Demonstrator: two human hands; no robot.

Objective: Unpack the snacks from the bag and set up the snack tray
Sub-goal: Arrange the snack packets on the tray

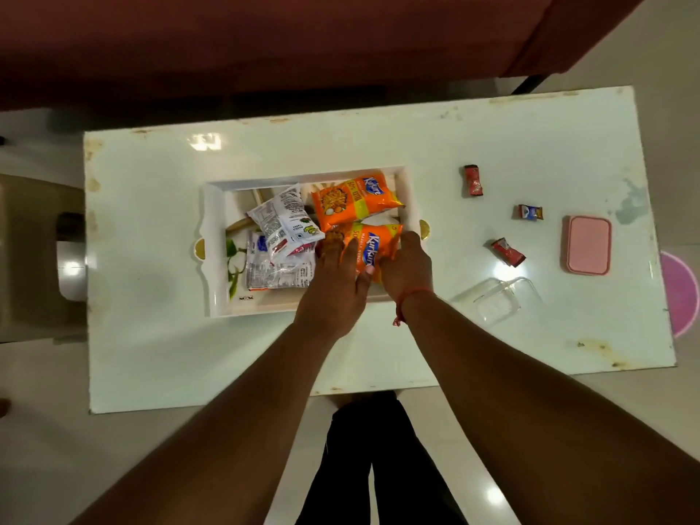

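Note:
A white rectangular tray point(214, 255) stands in the middle of the white table. Inside it lie two orange snack packets and some silver-white packets. The far orange packet point(354, 200) lies flat at the tray's right back. Both hands hold the near orange packet point(373, 246) at the tray's right front. My left hand point(335, 282) lies over its left part with fingers spread on it. Its right edge is gripped by my right hand point(407, 265). One silver-white packet point(282, 219) leans over another point(278, 270) on the tray's left half.
Right of the tray lie a red candy point(473, 180), a blue candy point(530, 212) and another red candy point(508, 252). A pink lid point(588, 244) and a clear plastic container point(496, 297) sit further right. A dark red sofa runs behind the table.

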